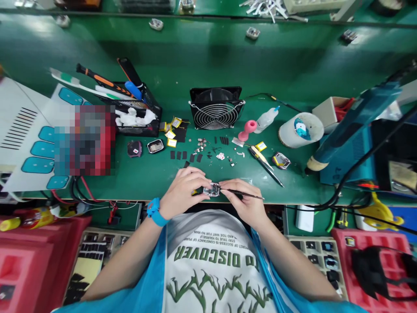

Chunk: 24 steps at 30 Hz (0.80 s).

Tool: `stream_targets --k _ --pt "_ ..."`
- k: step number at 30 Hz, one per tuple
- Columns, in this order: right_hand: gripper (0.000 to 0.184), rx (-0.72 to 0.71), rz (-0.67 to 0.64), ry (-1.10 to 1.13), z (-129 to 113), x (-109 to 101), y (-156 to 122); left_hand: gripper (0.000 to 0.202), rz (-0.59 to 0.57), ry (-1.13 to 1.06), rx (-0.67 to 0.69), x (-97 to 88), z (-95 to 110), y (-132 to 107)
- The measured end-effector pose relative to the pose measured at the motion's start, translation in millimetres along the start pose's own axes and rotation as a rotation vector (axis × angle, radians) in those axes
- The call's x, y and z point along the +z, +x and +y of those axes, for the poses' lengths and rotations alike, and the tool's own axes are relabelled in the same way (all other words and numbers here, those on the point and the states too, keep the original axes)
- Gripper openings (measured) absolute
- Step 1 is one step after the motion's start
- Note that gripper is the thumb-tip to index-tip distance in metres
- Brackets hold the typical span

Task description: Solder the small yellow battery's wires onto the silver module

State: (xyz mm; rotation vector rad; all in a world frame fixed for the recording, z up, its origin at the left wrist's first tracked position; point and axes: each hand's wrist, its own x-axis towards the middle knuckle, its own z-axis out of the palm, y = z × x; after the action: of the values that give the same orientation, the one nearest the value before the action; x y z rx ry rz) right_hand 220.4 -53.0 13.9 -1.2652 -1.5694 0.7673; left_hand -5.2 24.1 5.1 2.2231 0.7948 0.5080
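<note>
Seen from above, a person at a green tabletop [228, 65] works on a small clear-cased device [211, 190] held at the near edge, just ahead of the chest. The left hand [184, 191] closes its grip on the device from that side, fingers curled over its top and thumb beneath, pinning it against the tabletop. The right hand [241, 201] pinches a thin dark tool [243, 194] like a pen; its long axis runs almost level, handle end out to the right, tip pointing left into the device. So the device lies between the two hands, touching the left and met by the tool's tip from the right, with the left hand the nearer. A blue wristband [155, 211] sits on the left wrist. Beyond the hands, small dark parts [198, 150] and yellow-edged pieces [171, 134] are scattered across the middle of the tabletop, and two more small cases [145, 148] lie to the left of them. A black fan [216, 107] stands upright behind, a pink stand [248, 129] and a squeeze bottle [266, 118] to its right, then a white cup [300, 129]. A black basket [140, 114] of tools sits at left, a teal hot-air gun [355, 126] at right. Red trays [35, 261] flank the person below the tabletop edge.
</note>
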Motion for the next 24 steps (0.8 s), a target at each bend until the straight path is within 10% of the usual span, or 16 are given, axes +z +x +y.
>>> stream_targets --k 24 --pt "0.011 -0.133 0.041 -0.081 -1.1 7.0 -6.2 0.020 -0.048 0.061 0.025 1.3 -5.5 -2.5"
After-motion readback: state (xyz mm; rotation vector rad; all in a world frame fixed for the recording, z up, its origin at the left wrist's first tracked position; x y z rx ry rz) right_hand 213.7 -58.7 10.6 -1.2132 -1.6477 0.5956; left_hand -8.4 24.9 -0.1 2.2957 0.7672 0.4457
